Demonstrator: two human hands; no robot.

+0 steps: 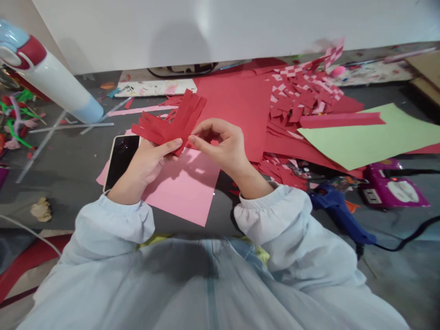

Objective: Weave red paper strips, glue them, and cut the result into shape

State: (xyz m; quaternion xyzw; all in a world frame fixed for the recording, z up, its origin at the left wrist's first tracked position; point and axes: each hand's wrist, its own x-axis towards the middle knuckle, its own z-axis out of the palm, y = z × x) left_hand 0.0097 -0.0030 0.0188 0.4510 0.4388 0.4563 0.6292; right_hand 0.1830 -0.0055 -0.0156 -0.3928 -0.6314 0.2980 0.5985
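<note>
My left hand (147, 162) holds a bundle of red paper strips (187, 114), its thumb pressed on top. The strips fan out in two directions, up to the left and up to the right, and meet under the thumb. My right hand (225, 144) pinches at the right edge of these strips with thumb and forefinger. Its other fingers are curled and partly hidden. Below both hands lies a pink paper sheet (185, 188). A phone (122, 158) rests beside my left wrist, partly covered by it.
Red sheets (237, 105) lie behind my hands. Woven red and pink paper pieces (302, 87) are heaped at the back right. A light green sheet (374, 137), a blue glue gun (338, 213) and a purple box (395, 185) are at right. A white bottle (58, 75) stands at left.
</note>
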